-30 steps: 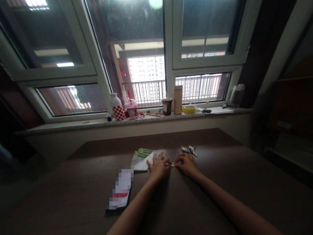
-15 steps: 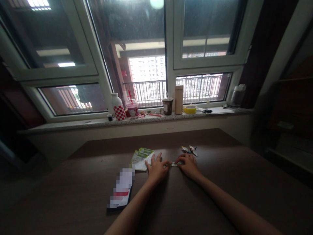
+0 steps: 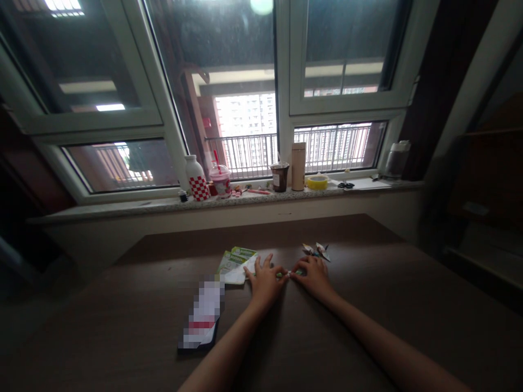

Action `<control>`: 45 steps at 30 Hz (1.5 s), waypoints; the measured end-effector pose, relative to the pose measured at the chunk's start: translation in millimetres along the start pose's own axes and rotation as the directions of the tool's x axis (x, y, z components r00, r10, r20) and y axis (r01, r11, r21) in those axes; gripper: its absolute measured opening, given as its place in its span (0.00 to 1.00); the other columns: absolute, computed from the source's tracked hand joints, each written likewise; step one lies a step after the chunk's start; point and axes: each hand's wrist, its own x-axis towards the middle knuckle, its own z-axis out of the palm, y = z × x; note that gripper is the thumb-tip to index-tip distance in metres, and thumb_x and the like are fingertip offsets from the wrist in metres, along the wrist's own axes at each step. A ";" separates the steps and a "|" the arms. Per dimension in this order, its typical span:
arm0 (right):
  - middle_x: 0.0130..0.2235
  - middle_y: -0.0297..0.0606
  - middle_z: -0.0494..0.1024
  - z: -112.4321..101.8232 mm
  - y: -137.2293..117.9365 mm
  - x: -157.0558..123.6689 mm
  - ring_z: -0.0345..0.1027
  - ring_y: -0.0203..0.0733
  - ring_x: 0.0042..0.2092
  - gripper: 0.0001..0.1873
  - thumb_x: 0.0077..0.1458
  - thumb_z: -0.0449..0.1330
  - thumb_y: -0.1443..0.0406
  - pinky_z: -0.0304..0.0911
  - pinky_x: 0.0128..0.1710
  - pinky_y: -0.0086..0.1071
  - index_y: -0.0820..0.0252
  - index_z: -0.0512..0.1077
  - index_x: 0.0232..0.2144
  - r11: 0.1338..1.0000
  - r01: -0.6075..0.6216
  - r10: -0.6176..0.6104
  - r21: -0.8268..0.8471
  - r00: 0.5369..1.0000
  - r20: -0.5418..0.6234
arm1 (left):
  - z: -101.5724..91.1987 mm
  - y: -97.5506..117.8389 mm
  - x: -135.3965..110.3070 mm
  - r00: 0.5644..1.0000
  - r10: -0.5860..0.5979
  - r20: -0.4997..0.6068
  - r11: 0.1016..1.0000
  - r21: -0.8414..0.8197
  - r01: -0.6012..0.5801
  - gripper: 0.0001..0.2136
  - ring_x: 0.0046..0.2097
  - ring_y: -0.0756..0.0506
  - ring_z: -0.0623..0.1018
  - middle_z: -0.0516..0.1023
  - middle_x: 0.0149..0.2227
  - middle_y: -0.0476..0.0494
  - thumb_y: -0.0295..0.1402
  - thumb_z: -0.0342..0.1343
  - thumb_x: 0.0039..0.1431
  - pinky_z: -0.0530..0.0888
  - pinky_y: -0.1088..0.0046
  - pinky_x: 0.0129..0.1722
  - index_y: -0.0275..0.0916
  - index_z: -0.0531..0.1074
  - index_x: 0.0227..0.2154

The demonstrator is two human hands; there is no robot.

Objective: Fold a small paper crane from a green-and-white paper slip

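Between my two hands lies a narrow strip of folded paper (image 3: 289, 274), white and green, mostly covered by my fingers. My left hand (image 3: 265, 279) pinches its left part with thumb and forefinger, the other fingers spread toward some green-and-white printed sheets (image 3: 236, 264). My right hand (image 3: 314, 276) presses its fingertips on the strip's right part. Just beyond the right hand sit small folded paper pieces (image 3: 316, 250) with pointed tips. Left of my left forearm is a dark flat object (image 3: 198, 348) with a blurred white and red top.
All this lies on a brown table (image 3: 143, 305). On the windowsill behind stand a checkered bottle (image 3: 198, 179), a pink drink cup (image 3: 221, 179), a dark drink cup (image 3: 280, 177), a tan cylinder (image 3: 298, 166), yellow tape (image 3: 317, 182), scissors (image 3: 346, 185) and a clear jug (image 3: 397, 159).
My right fingertips have shifted left along the strip, closer to my left hand. Less of the strip shows between the hands.
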 end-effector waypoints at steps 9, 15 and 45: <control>0.48 0.37 0.74 -0.7 -3.1 -0.3 0.60 0.51 0.55 0.07 0.51 0.66 0.55 0.49 0.60 0.45 0.48 0.80 0.32 1.000 -0.027 0.027 -0.015 1.000 -0.002 | -1.0 2.9 1.6 1.000 0.002 0.003 1.000 -0.012 -0.002 0.09 0.70 0.29 0.51 0.61 0.67 0.52 0.47 0.59 0.58 0.42 0.25 0.59 0.55 0.80 0.37; 0.48 0.36 0.74 -2.4 -4.8 0.4 0.60 0.51 0.55 0.07 0.50 0.67 0.56 0.49 0.59 0.45 0.48 0.80 0.32 0.999 -0.030 0.030 -0.010 1.000 0.008 | 0.2 6.6 2.6 1.000 0.007 0.010 1.000 -0.010 -0.007 0.07 0.70 0.29 0.49 0.57 0.69 0.53 0.44 0.59 0.58 0.40 0.25 0.59 0.53 0.79 0.37; 0.49 0.36 0.75 -6.1 -1.0 4.1 0.59 0.51 0.56 0.08 0.49 0.63 0.65 0.47 0.59 0.44 0.49 0.81 0.33 0.997 -0.063 0.060 0.047 0.995 0.076 | -12.3 -3.1 3.5 0.988 -0.017 0.153 0.999 -0.030 0.022 0.10 0.71 0.27 0.46 0.52 0.71 0.52 0.41 0.53 0.62 0.40 0.24 0.57 0.59 0.77 0.43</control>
